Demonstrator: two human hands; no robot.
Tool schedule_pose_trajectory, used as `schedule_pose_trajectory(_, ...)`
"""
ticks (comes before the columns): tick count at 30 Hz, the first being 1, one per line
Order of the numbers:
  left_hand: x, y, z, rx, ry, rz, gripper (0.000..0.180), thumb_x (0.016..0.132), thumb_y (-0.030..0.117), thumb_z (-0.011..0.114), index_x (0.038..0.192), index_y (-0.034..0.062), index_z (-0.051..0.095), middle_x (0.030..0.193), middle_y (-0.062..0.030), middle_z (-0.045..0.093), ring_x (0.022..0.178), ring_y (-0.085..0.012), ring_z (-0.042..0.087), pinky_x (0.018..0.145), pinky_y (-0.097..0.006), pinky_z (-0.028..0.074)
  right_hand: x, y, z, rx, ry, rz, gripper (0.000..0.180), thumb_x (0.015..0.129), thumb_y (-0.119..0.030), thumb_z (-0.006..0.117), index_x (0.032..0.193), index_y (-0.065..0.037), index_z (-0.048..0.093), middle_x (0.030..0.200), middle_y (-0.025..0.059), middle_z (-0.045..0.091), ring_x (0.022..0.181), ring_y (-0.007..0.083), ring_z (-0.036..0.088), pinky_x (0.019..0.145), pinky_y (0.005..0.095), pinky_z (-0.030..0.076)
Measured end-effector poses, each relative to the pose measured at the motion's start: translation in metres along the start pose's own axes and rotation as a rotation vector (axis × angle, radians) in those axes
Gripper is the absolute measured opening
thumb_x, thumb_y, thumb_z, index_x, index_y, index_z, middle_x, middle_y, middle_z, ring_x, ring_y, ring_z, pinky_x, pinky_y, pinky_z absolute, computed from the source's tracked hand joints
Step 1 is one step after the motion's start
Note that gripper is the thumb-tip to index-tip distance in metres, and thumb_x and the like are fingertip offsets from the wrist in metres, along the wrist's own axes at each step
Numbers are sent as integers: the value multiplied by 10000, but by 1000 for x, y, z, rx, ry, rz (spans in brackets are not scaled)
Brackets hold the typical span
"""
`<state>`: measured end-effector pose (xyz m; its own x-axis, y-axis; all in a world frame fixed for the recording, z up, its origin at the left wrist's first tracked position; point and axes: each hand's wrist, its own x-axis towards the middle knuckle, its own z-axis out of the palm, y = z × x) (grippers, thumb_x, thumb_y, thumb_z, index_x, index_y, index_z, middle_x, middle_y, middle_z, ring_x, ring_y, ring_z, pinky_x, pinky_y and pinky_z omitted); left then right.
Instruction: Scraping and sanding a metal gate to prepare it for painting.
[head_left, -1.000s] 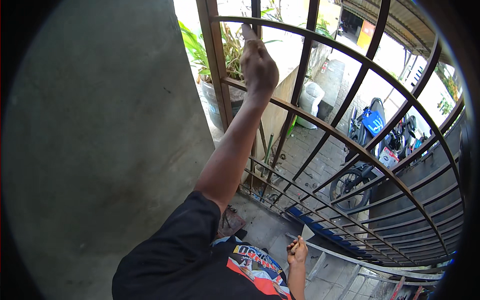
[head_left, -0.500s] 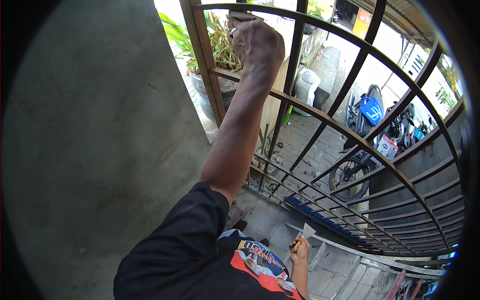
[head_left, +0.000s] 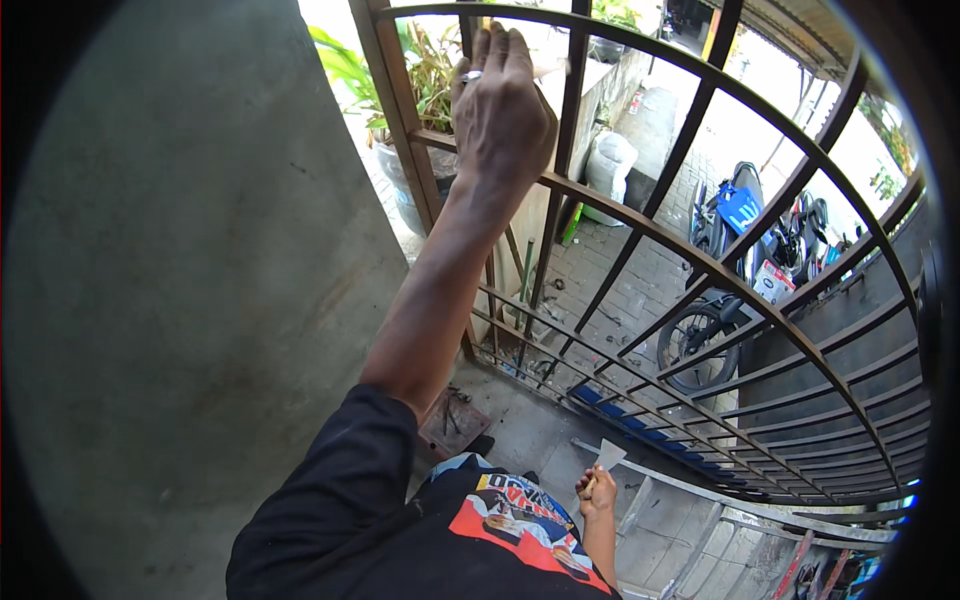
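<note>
Head cam: the person's left grip [head_left: 503, 105] is up at the brown metal grille [head_left: 648, 226] – can't tell if it's pinching anything. Down low, the right grip [head_left: 598, 490] is wrapped round a putty knife [head_left: 611, 454], blade up, near their black shirt [head_left: 430, 560].

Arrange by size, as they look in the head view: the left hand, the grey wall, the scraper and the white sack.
Largest to smallest:
Grey wall
Left hand, perhaps enlarged by nearness
White sack
Scraper, partly hidden
</note>
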<state>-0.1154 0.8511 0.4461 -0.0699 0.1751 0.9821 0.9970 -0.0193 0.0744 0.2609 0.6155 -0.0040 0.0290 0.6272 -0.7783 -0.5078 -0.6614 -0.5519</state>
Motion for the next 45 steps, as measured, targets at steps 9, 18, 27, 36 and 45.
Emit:
schedule_pose_trajectory(9,4,-59,-20,-270,-85,-522,310,887,63,453,1096,-128,579,1025,-325,624,977,-435,620,907,-456,482,24,-28,0,-159,10,-127,229,962,-283,536,1096,-97,550,832,42,576,651,148,558,569,311,503)
schedule_pose_trajectory(18,22,-54,24,0,-276,-335,204,849,57,528,951,-90,628,827,-278,661,789,-372,683,737,-434,558,16,-19,-23,-193,46,-199,214,963,-262,531,1083,-85,537,825,55,567,634,156,558,539,297,506)
schedule_pose_trajectory(27,14,23,-55,145,-377,286,466,886,5,518,1310,-153,407,1326,-321,472,1258,-376,485,980,-398,489,22,20,-60,-170,165,-24,198,952,-256,547,978,-72,479,800,65,566,592,169,564,486,314,496)
schedule_pose_trajectory(36,27,-21,-60,229,-265,73,260,816,23,587,1070,3,640,1040,-182,632,964,-306,647,762,-330,563,25,-10,-34,-464,106,-236,185,966,-221,499,900,-48,492,787,86,608,561,151,583,474,285,489)
schedule_pose_trajectory(45,39,-37,-14,190,-112,405,154,788,132,642,916,47,653,923,-96,613,686,-192,678,526,-293,563,28,29,-79,-504,174,-205,189,964,-232,502,906,-53,500,781,78,606,563,163,587,467,303,485)
